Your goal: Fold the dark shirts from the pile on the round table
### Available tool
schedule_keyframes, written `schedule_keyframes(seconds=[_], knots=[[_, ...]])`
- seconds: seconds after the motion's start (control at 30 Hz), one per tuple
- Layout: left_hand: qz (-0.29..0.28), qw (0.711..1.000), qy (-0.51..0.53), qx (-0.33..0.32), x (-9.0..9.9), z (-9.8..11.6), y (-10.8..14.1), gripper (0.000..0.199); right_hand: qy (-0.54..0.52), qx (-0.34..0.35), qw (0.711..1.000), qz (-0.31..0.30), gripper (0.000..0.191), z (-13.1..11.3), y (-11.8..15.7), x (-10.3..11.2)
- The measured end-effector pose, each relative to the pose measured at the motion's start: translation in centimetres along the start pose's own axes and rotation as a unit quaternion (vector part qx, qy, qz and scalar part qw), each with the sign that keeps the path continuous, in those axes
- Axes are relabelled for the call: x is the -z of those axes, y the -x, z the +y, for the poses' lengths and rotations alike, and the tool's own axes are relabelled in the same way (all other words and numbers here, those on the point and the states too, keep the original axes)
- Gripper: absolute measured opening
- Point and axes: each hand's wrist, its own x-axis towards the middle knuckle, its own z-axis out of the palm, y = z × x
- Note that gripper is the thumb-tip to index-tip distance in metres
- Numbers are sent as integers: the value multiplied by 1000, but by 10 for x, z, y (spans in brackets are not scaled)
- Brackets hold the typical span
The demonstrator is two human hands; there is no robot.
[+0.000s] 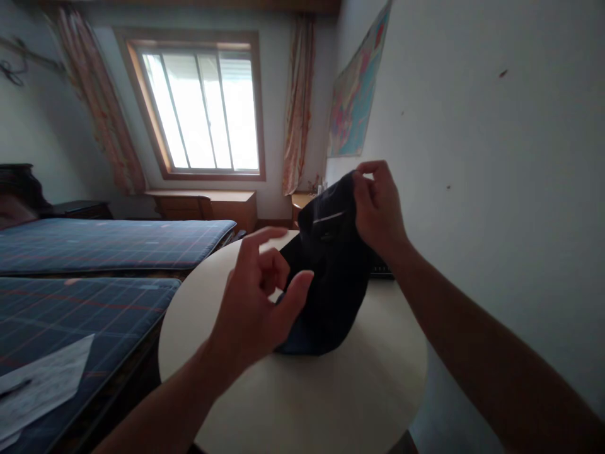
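A dark, soft cloth item [331, 277], bag-like in shape, hangs upright over the round white table [302, 403]. Its lower edge reaches the tabletop, and a thin pale line crosses its upper part. My right hand [378, 211] pinches its upper right corner between thumb and fingers. To the left and nearer to me, my left hand [258, 302] is open, fingers curved and thumb apart. It is in front of the cloth's left side; whether it touches cannot be told.
Behind the cloth at the right, a black object [382, 271] is partly hidden on the table. Two beds with blue plaid mattresses [108, 243] stand at the left, papers [42, 388] on the nearer one. A white wall [496, 252] runs close along the right.
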Motion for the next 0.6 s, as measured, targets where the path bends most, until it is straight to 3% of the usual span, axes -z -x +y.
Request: schedule_keyframes(seconds=[0.07, 0.1, 0.17, 0.23, 0.33, 0.4, 0.43, 0.5, 0.6], knots=[[-11, 996, -80, 27, -7, -23, -28, 61, -40, 6, 999, -19, 27, -9, -4, -1], [-42, 993, -105, 45, -9, -36, -38, 61, -51, 5, 998, -32, 28, -11, -5, -1], [-136, 983, -99, 78, -12, -58, -51, 44, -48, -2, 997, -61, 29, -8, -5, -3], [-192, 975, -53, 93, -14, -74, -61, 36, 0, -10, 997, -74, 29, -2, -2, -4], [-139, 982, -62, 110, -12, -83, -77, 41, 143, -2, 989, -34, 27, 0, 12, -4], [-89, 984, -104, 114, -8, -84, -89, 45, 231, 39, 971, -42, 26, -5, 31, -5], [-85, 983, -117, 110, -7, -84, -95, 46, 257, 69, 961, -82, 25, -8, 42, -7], [-119, 980, -128, 90, -4, -83, -104, 46, 273, 134, 925, -229, 28, -12, 68, -13], [-181, 969, -156, 69, -1, -85, -110, 45, 315, 124, 869, -360, 53, -5, 101, -22]])
